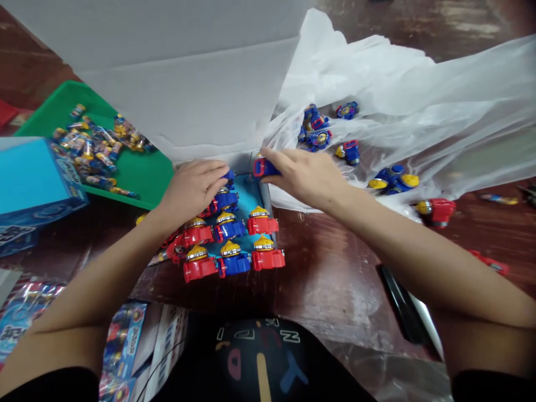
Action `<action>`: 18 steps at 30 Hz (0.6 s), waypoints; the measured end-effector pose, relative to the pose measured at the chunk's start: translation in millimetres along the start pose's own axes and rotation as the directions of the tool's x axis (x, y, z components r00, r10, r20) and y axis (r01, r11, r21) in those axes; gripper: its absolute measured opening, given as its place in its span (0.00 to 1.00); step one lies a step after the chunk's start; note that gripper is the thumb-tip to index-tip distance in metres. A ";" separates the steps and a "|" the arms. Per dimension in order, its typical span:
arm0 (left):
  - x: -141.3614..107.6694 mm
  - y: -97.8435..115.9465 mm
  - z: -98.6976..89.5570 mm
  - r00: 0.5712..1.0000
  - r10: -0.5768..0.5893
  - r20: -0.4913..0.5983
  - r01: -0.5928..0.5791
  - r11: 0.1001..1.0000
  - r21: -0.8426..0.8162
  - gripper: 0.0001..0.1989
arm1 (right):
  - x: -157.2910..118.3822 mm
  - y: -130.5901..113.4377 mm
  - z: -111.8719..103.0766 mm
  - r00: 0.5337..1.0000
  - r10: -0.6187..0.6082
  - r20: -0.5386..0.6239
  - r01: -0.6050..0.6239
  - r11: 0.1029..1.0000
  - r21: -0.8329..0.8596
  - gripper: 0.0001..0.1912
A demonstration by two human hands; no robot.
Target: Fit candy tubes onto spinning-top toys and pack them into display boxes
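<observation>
An open box [268, 204] with a blue inside and a raised white lid [188, 100] holds rows of red and blue toys with yellow tops. At the box's back right, my right hand [299, 173] is closed on a blue toy [262, 167] with a red frame. My left hand [195, 187] is at the back left of the rows, its fingers curled at a blue toy [228, 177] that they partly cover. A red toy [262, 222] and another red toy [268, 254] stand in the right column, below my right hand.
On the left, a green tray [142, 178] holds many small bottles, beside a blue display box [33, 178]. White plastic sheeting [377, 84] with loose blue toys lies at the right. A black object [404, 307] lies near the front right edge.
</observation>
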State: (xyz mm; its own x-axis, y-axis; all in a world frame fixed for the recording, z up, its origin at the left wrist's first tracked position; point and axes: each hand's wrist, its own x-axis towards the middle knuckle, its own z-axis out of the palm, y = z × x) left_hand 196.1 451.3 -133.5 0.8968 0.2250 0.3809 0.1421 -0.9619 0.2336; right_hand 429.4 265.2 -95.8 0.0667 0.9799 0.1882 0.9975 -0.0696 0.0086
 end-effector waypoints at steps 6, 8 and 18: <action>-1.8 3.0 6.7 0.995 -0.086 -0.044 0.084 0.995 -0.053 0.14 | 20.9 -19.5 -6.5 0.936 -0.303 0.178 0.316 0.948 -0.046 0.24; -2.3 9.7 6.2 0.995 -0.086 -0.046 0.083 0.994 -0.064 0.14 | 30.7 -19.1 -3.0 0.920 -0.324 0.219 0.338 0.941 -0.027 0.24; -34.8 -129.4 -5.1 0.476 -0.338 -0.812 0.368 0.915 -0.165 0.20 | 31.1 3.0 22.2 0.992 -0.097 0.080 0.085 0.987 0.137 0.33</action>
State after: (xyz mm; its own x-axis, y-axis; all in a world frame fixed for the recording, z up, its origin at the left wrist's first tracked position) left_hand 144.4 568.7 -172.4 0.0388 0.5583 0.8287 0.3914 -0.7716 0.5015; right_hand 434.9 299.6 -111.7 -0.0287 0.9938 0.1075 0.9932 0.0405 -0.1096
